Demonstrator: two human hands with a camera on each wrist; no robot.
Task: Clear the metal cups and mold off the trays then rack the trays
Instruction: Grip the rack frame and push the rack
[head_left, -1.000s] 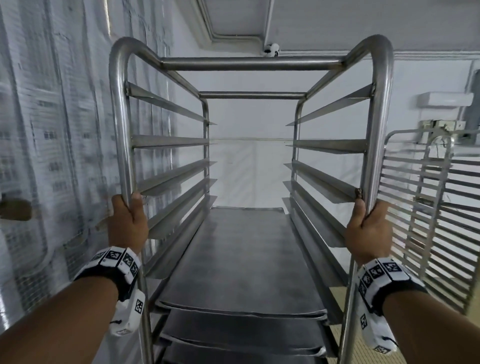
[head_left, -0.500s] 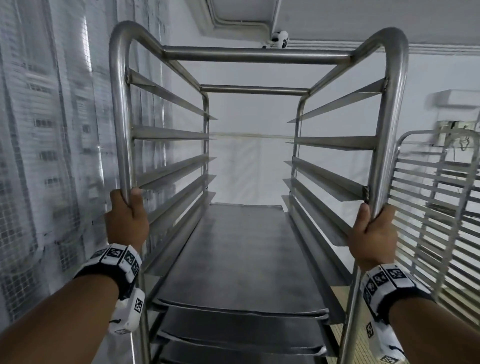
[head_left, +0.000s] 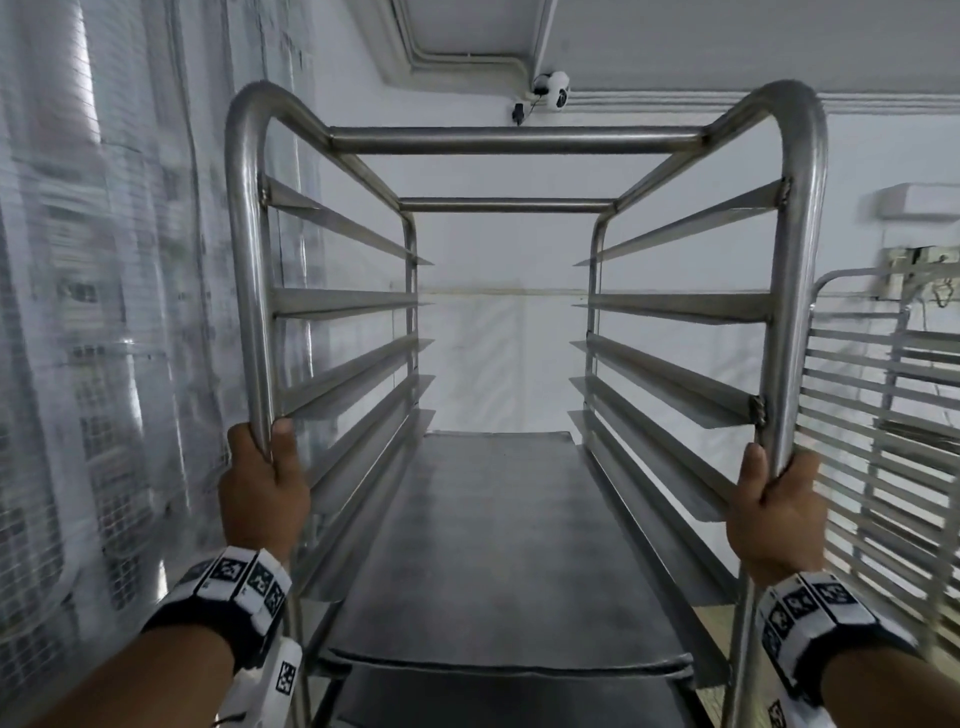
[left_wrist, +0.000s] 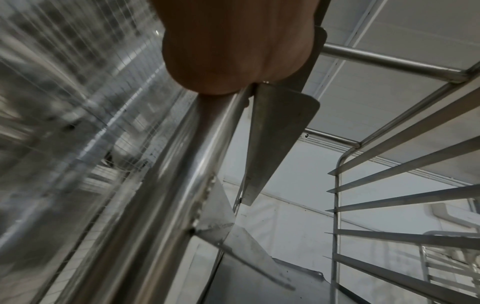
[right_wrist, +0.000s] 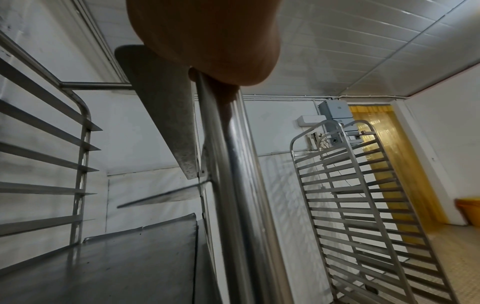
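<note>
The left hand (head_left: 262, 491) is clamped round the left front post of the rack (head_left: 511, 139), thumb on the inner side of the tube, fingers wrapped behind it. The right hand (head_left: 774, 512) is clamped round the right front post in the same way, at about the same height. In the left wrist view the left hand (left_wrist: 233, 45) sits on the post just above a runner weld; in the right wrist view the right hand (right_wrist: 205, 39) sits on the post beside the end of a runner.

Trays (head_left: 498, 561) lie in the rack on the lower runners. The top tray spans both sides and reaches the rear posts; the front edge of at least one more tray shows directly beneath it. The runners above the top tray carry nothing.

A second rack (head_left: 883, 447) stands near the right side of the first rack. A clear strip curtain (head_left: 104, 364) hangs along the left side. A camera (head_left: 556, 88) is mounted on the far wall near the ceiling.
</note>
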